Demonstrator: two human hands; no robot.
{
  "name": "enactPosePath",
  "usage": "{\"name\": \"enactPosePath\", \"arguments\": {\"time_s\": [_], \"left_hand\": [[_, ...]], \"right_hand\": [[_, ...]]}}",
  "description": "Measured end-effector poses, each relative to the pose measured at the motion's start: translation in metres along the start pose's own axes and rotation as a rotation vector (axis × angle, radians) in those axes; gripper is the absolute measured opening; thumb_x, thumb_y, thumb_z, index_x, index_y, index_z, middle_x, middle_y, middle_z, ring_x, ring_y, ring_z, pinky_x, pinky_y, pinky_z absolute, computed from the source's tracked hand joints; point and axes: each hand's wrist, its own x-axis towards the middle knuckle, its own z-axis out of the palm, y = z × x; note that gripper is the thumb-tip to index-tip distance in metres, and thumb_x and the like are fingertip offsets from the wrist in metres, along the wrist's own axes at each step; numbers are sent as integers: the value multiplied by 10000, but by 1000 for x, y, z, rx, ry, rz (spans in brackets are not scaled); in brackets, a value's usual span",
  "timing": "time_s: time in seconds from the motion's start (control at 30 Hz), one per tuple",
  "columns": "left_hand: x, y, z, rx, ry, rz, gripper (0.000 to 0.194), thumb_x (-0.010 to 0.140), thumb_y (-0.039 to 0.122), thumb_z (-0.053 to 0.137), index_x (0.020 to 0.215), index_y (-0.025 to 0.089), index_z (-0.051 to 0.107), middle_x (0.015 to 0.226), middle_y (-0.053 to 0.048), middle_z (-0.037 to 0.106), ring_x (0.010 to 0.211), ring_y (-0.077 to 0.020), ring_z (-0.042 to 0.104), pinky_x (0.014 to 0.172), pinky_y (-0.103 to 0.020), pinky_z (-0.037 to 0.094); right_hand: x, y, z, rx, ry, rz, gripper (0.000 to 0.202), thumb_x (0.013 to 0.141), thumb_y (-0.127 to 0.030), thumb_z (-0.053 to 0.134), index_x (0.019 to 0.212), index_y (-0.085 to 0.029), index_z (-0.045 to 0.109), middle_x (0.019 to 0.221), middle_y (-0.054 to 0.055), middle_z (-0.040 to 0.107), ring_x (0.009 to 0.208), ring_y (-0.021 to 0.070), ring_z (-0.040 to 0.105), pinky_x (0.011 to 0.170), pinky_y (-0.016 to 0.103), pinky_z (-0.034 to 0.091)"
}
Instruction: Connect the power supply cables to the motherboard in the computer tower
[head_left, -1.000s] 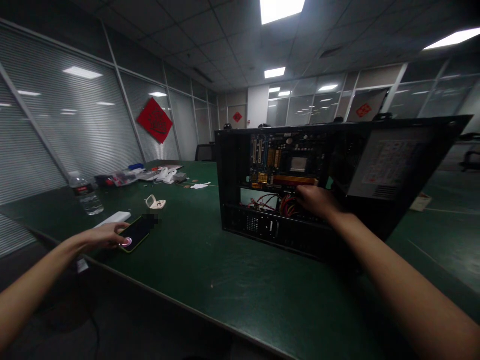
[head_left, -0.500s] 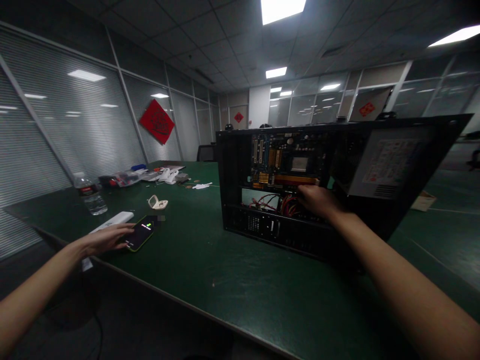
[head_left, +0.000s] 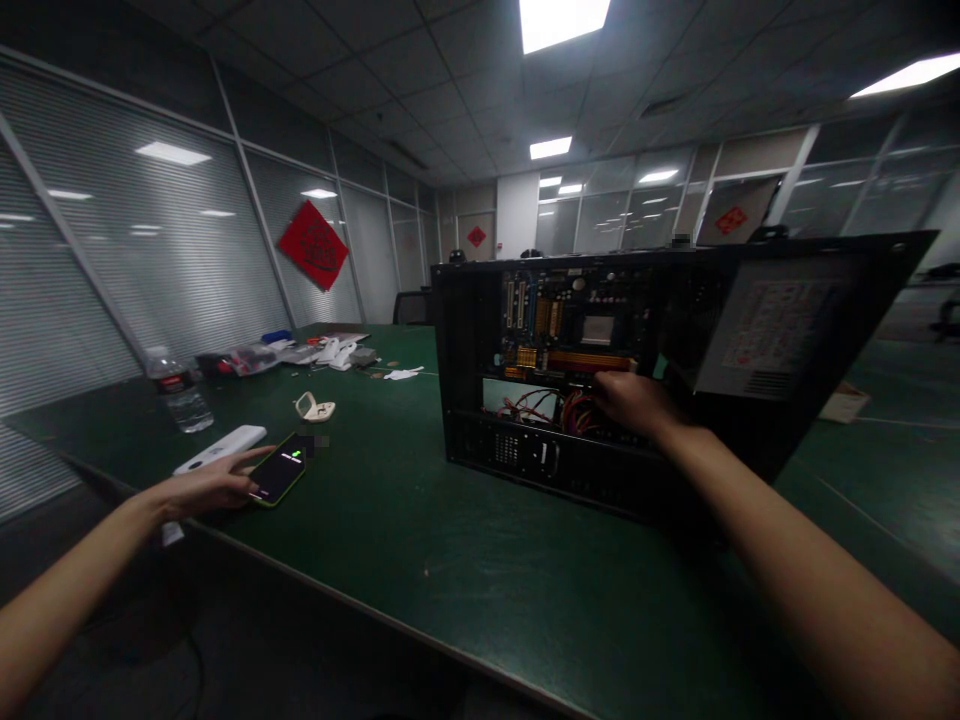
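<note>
A black computer case (head_left: 502, 470) stands with its side off on the green table (head_left: 360, 560), showing its motherboard (head_left: 559, 310). My right hand (head_left: 630, 402) reaches inside it, closed, beside a bundle of red and dark cables (head_left: 576, 412); what the fingers hold is hidden. To the left, my left hand (head_left: 214, 482) is at the lower left edge of a phone (head_left: 281, 470) lying flat with its screen lit. Its index finger stretches along the phone's upper edge, apart from the thumb side. Partly behind that hand lies a long white object (head_left: 225, 447).
An opened cream earphone case (head_left: 315, 408) sits behind the phone. A water bottle (head_left: 180, 392) stands at the far left. Bags and white crumpled pieces (head_left: 337, 352) lie farther back. A box (head_left: 845, 402) is right of the case. The table's front edge (head_left: 360, 606) runs close by.
My left hand has shifted slightly, its index finger now stretched out and its other fingers drawn in. The phone has barely moved. My right hand stays in the case.
</note>
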Motion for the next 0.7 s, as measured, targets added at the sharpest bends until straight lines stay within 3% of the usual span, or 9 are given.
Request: {"name": "enactPosePath", "arguments": {"time_s": [0.13, 0.23, 0.37, 0.47, 0.53, 0.7], "left_hand": [[4, -5, -4, -170, -32, -70, 1071, 586, 512, 765, 1482, 127, 323, 1355, -133, 596, 1135, -269, 619, 883, -320, 522], [5, -10, -6, -276, -48, -59, 1072, 521, 376, 794, 1466, 152, 340, 1354, -120, 604, 1102, -268, 642, 883, -331, 526], [6, -11, -3, -299, -83, -21, 1005, 547, 271, 721, 1460, 156, 318, 1319, -103, 636, 1088, -246, 653, 864, -322, 525], [10, -9, 1, -249, -48, -49, 1003, 578, 306, 701, 1476, 128, 290, 1144, -77, 718, 990, -237, 678, 827, -314, 518], [13, -8, 2, -176, 18, -48, 955, 596, 352, 704, 1451, 111, 353, 1047, -66, 735, 968, -241, 674, 782, -294, 509], [14, -10, -1, -76, 78, -34, 823, 659, 452, 715, 1383, 143, 474, 1215, -99, 666, 1080, -259, 630, 810, -291, 495]], "right_hand": [[0, 0, -1, 8, -3, 3, 133, 903, -190, 521, 978, -164, 628, 1037, 131, 706, 908, 247, 667, 616, 284, 379], [0, 0, 0, 1, -10, 1, 124, 904, -185, 520, 977, -166, 619, 1043, 129, 705, 923, 246, 667, 620, 284, 375], [1, 1, 2, -9, -16, 10, 115, 908, -190, 518, 971, -165, 610, 1046, 125, 703, 919, 240, 665, 622, 281, 368], [1, 0, 1, 6, -12, 13, 109, 906, -188, 519, 961, -165, 610, 1033, 122, 705, 893, 236, 663, 619, 284, 362], [1, 0, 0, 19, -15, 8, 106, 908, -189, 516, 952, -168, 610, 1027, 119, 706, 886, 233, 661, 617, 285, 359], [0, -1, -2, 19, -21, 5, 99, 912, -184, 514, 952, -167, 603, 1047, 117, 700, 900, 231, 659, 629, 282, 363]]}}
